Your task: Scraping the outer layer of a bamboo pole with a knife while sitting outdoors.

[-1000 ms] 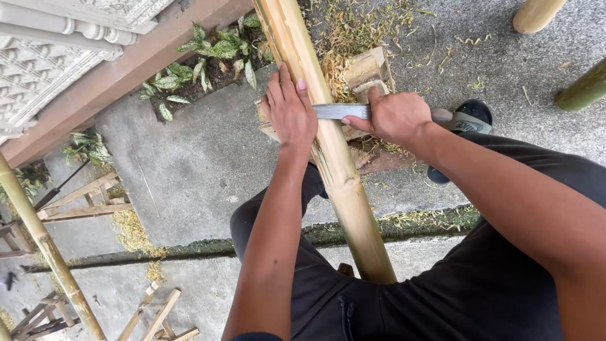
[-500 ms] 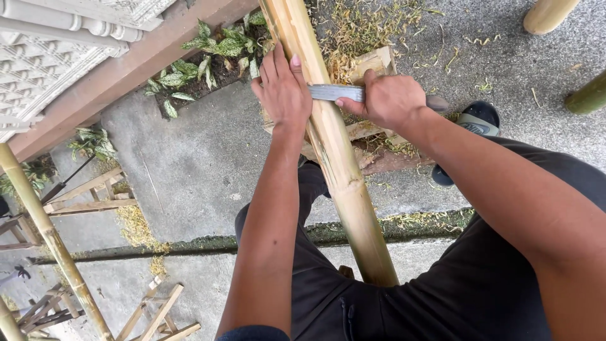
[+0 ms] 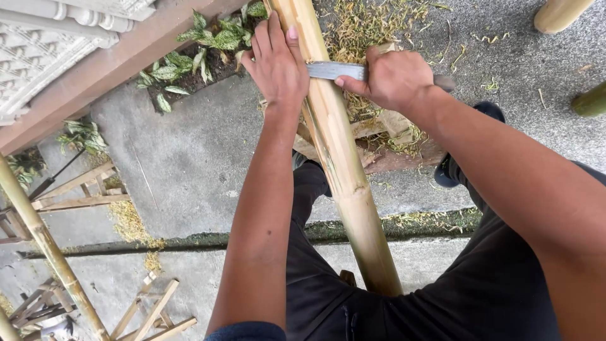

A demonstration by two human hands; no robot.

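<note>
A thick pale bamboo pole (image 3: 344, 170) runs from between my legs up to the top edge of the view. A flat grey metal blade (image 3: 334, 70) lies across it near the top. My right hand (image 3: 394, 79) grips the blade's handle end on the right of the pole. On the left side, my left hand (image 3: 278, 63) rests flat with fingers spread, pressing on the blade's far end and the pole. Scraped bamboo shavings (image 3: 366, 31) are piled behind the hands, over a wooden block (image 3: 391, 123).
A planter strip with green leafy plants (image 3: 202, 47) runs along a brown ledge at upper left. Another bamboo pole (image 3: 44, 243) and wooden frames (image 3: 79, 189) stand at left. Bamboo ends (image 3: 558, 12) lie at upper right. A mossy step edge (image 3: 189, 240) crosses the concrete.
Both hands and the blade have slid farther up the pole, away from me, and the view has shifted closer to them.
</note>
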